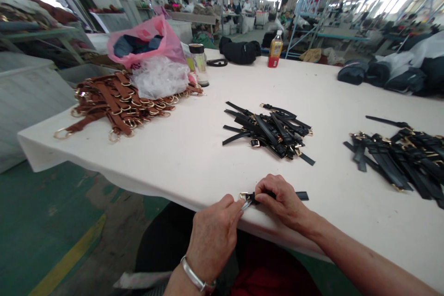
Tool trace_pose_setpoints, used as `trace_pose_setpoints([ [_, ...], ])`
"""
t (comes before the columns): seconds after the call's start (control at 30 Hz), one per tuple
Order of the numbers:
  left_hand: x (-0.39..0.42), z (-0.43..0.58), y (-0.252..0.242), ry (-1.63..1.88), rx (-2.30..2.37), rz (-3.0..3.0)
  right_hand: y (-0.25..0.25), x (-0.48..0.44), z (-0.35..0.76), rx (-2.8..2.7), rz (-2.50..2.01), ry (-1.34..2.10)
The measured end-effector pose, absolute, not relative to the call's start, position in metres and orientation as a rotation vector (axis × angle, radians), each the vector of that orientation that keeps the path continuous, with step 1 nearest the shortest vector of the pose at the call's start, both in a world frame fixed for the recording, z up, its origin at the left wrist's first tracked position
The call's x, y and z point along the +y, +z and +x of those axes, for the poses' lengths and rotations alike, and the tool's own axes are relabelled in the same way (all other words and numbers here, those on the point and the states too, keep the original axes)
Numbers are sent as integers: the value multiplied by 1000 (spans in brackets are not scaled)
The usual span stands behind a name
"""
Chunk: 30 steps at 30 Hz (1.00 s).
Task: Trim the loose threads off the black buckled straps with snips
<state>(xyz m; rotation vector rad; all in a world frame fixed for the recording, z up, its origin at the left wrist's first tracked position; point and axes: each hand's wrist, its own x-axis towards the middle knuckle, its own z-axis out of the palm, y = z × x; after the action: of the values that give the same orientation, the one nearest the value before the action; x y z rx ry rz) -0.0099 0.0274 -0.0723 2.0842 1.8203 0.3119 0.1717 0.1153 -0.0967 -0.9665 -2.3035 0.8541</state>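
Observation:
At the table's front edge lies a black strap (302,195) with a gold buckle (243,195) at its left end. My right hand (282,201) is closed over the middle of this strap, pinching it just right of the buckle. My left hand (217,229), with a silver bangle on its wrist, grips a small silver metal tool (246,204). Only the tool's tip shows, close to the strap beside the buckle; its kind is hidden by the fingers. A pile of black buckled straps (274,129) lies just beyond my hands.
More black straps (398,157) are heaped at the right. At the left are brown straps with gold rings (118,101), a clear plastic bag (161,76) and a pink bag (166,39). A glass jar (200,67), a black bag (239,51) and a drink bottle (275,51) stand farther back.

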Motion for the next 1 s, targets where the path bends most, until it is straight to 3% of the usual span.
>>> trace_pose_setpoints([
  [0.13, 25, -10, -77, 369, 1828, 2053, -95, 116, 171, -2202, -975, 950],
  [0.3, 29, -16, -77, 520, 1749, 1891, -60, 111, 193, -1980, -994, 1309],
  [0.43, 32, -18, -74, 557, 1732, 1830, -24, 95, 248, -2119, -1068, 1420],
  [0.6, 31, -19, -73, 584, 1692, 1783, -13, 62, 309, -2244, -1276, 1839],
  [0.83, 27, -17, -76, 566, 1726, 1818, -44, 72, 244, -2232, -1151, 993],
  [1.0, 28, -16, -77, 541, 1741, 1827, -65, 98, 188, -2358, -1181, 695],
])
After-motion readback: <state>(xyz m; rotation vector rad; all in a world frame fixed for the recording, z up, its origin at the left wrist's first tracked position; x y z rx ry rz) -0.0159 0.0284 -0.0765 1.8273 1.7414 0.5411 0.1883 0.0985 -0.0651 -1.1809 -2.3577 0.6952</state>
